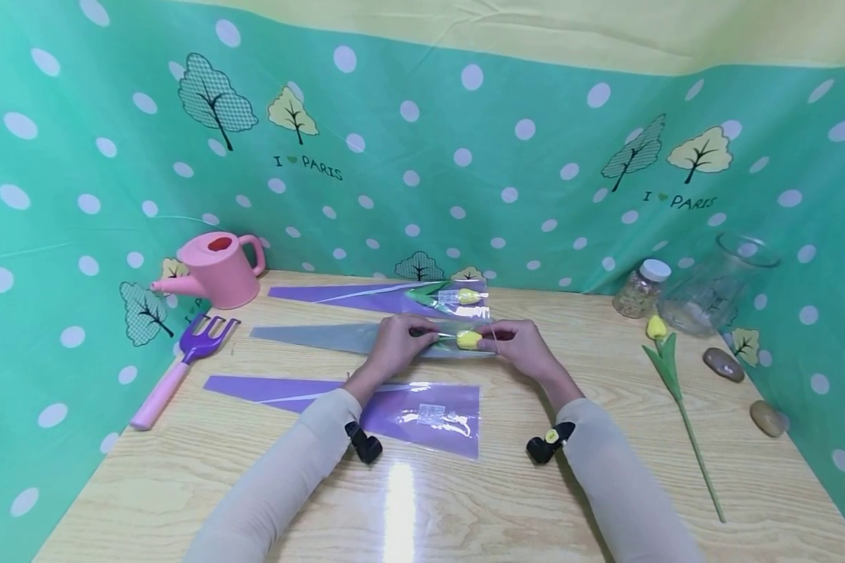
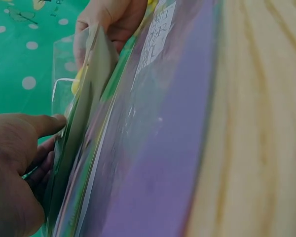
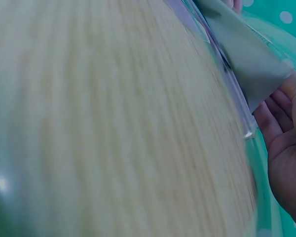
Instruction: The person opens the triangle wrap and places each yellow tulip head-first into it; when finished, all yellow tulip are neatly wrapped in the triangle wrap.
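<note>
In the head view a grey tapered flower sleeve (image 1: 317, 338) with a clear front lies across the middle of the table, a yellow tulip (image 1: 469, 339) inside it. My left hand (image 1: 397, 344) pinches the sleeve around its middle, thumb on the clear front near the stem. At the wide right end, my right hand (image 1: 528, 349) grips the sleeve's edge beside the bloom. The left wrist view shows the thumb pressing the film of the sleeve (image 2: 71, 143). From the right wrist, the sleeve's grey corner (image 3: 256, 69) sits between thumb and fingers.
Behind lies a purple sleeve (image 1: 366, 299) with a tulip; another purple sleeve (image 1: 415, 430) lies in front. A watering can (image 1: 221, 274) and hand fork (image 1: 199, 340) are left. Rightward are a loose tulip (image 1: 690, 430), lidded jar (image 1: 639, 291), glass vase (image 1: 704, 293) and two stones (image 1: 724, 364).
</note>
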The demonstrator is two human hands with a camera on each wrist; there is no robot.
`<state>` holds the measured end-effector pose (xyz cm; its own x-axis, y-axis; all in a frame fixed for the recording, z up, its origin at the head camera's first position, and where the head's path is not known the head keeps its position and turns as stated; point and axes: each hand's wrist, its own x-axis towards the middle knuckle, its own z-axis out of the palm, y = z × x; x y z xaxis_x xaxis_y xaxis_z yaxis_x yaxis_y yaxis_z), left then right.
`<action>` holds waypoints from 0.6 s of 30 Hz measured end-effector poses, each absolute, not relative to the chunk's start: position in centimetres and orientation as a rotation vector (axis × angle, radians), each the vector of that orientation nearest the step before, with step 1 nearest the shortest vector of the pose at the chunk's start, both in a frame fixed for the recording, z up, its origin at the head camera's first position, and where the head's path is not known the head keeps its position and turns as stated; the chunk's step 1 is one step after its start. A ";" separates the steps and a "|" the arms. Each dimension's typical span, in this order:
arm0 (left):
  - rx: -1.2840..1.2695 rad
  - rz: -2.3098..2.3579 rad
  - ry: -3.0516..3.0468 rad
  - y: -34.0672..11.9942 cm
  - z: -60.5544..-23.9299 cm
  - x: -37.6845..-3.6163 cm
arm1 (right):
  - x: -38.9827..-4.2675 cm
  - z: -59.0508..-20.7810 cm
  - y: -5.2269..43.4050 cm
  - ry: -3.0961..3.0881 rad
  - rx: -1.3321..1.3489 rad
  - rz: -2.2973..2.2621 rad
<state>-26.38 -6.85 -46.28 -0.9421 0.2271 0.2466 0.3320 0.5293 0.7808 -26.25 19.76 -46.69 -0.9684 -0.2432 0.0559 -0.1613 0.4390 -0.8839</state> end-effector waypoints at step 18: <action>-0.464 -1.288 -2.712 -7.0 -46.8 -26.9 | -24.5 -46.0 22.0 2.691 -0.233 -1.591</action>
<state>-26.87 -6.98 -46.77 -0.9481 0.2284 0.2212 0.3158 0.5948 0.7392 -24.48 21.98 -45.98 -0.9890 -0.1308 0.0695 -0.1239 0.4736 -0.8720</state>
